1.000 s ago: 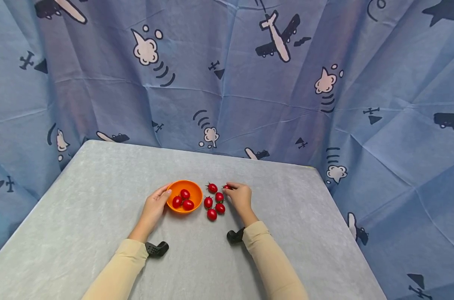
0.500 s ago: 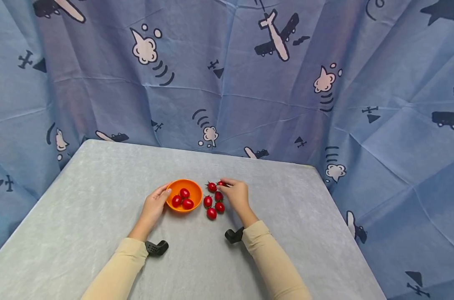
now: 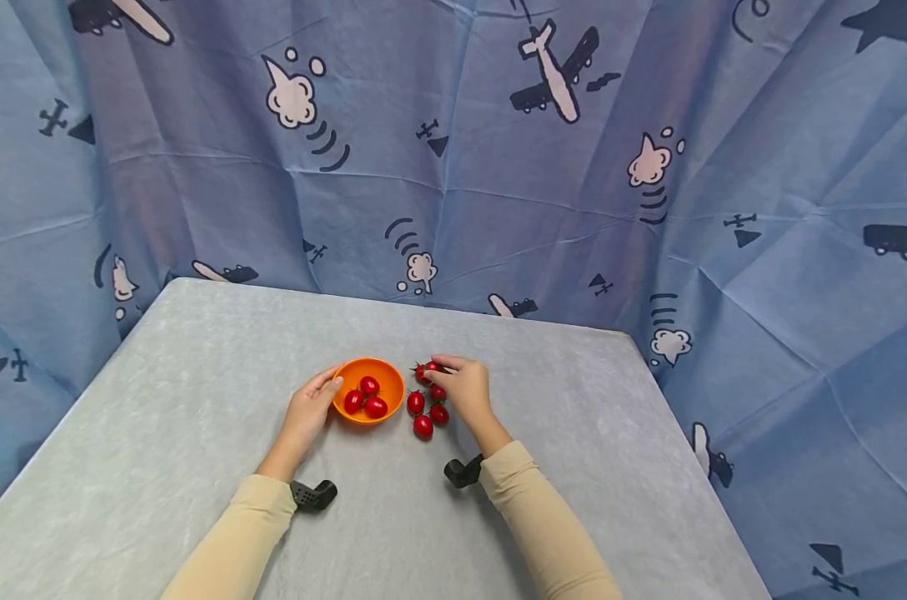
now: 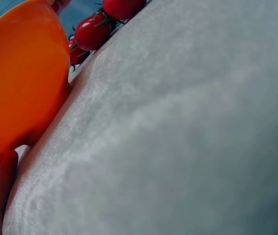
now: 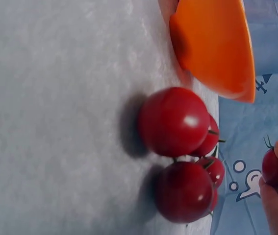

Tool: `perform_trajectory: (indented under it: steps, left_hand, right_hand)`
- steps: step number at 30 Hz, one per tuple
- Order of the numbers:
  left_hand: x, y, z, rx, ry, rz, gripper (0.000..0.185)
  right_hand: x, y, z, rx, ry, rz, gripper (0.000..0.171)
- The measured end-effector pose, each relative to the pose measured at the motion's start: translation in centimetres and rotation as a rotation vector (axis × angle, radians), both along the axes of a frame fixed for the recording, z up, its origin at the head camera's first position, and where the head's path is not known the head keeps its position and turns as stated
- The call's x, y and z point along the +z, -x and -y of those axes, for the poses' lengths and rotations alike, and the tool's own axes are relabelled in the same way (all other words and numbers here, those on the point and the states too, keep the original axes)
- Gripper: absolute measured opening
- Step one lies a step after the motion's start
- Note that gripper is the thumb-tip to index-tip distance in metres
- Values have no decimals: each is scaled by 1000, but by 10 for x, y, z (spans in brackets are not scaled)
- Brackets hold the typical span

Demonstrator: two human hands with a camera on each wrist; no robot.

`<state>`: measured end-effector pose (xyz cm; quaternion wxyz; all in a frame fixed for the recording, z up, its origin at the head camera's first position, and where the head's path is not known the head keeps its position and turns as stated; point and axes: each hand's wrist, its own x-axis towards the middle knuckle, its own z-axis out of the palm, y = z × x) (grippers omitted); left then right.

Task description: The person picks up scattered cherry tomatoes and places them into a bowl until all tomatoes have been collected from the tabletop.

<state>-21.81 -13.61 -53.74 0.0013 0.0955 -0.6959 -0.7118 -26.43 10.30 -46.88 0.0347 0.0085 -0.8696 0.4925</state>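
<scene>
My left hand (image 3: 307, 414) holds the left side of an orange bowl (image 3: 393, 408), its thumb over the rim and its fingers outside. Three red cherry tomatoes (image 3: 368, 386) lie in the bowl. Between the thumb and fingertips of my right hand (image 3: 470, 392) is a cherry tomato (image 5: 274, 167) with a green stem, raised above the table in the right wrist view. Just to the right of the bowl, several more cherry tomatoes (image 3: 416, 403) rest on the table, one of them (image 5: 184, 192) close to the right wrist camera. The right hand's fingertips overlap the back of this group in the head view.
A pale grey cloth covers the table (image 3: 221, 367). Behind it hangs a blue curtain (image 3: 483, 208) printed with planes and clouds. Each wrist carries a black camera mount (image 3: 314, 496) near the sleeve cuff.
The right hand has moved left toward the bowl with the cherry tomato, from beside the group to over its back end. My left hand and the bowl have stayed in place.
</scene>
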Motion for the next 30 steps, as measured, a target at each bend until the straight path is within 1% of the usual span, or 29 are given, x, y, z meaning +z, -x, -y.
perform_trajectory:
  steps: [5, 10, 14, 21, 26, 30]
  left_hand:
    - [0, 0, 0, 0, -10, 4, 48]
    - [0, -1, 1, 0, -7, 10, 48]
    - [0, -1, 1, -1, -3, 12, 49]
    - [0, 0, 1, -5, -12, -5, 48]
    - [0, 0, 0, -8, -12, -12, 48]
    - [0, 0, 0, -5, -14, -17, 47]
  right_hand:
    - [2, -2, 6, 19, -10, -37, 29]
    - [2, -4, 13, 45, 2, -41, 29]
    - [2, -6, 18, 74, -10, -64, 28]
    - [4, -9, 28, 100, 1, -45, 29]
    - [2, -10, 34, 127, -9, -70, 29]
    - [1, -12, 40, 147, 20, -74, 28]
